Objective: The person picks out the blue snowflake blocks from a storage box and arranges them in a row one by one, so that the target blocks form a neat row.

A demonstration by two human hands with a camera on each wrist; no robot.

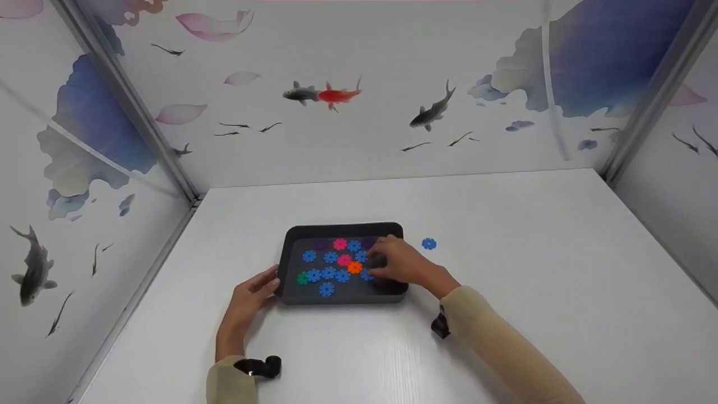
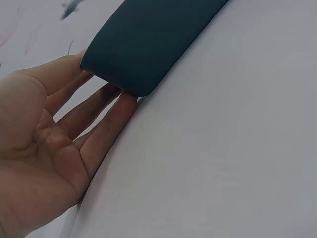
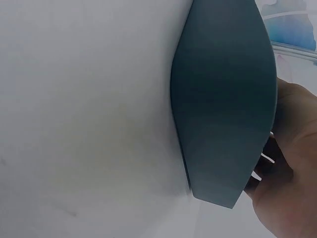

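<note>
A dark grey rectangular tray (image 1: 348, 299) holds several flower-shaped plastic discs, mostly blue, with pink, orange, green and dark purple ones among them. My left hand (image 1: 252, 295) rests against the tray's left side near the front corner. In the left wrist view its fingers, fairly straight, touch the tray wall (image 2: 143, 44). Over the tray's right part, my right hand (image 1: 401, 261) has bent fingers and thumb among the discs, close to a blue disc (image 1: 361, 256). Whether it pinches one is hidden. The right wrist view shows the tray wall (image 3: 223, 99) covering its fingertips.
One blue disc (image 1: 429, 243) lies on the white table (image 1: 516, 252) to the right of the tray. White panels (image 1: 364, 50) painted with fish and petals enclose the table at the back and both sides. Black wrist cameras are strapped at both cuffs.
</note>
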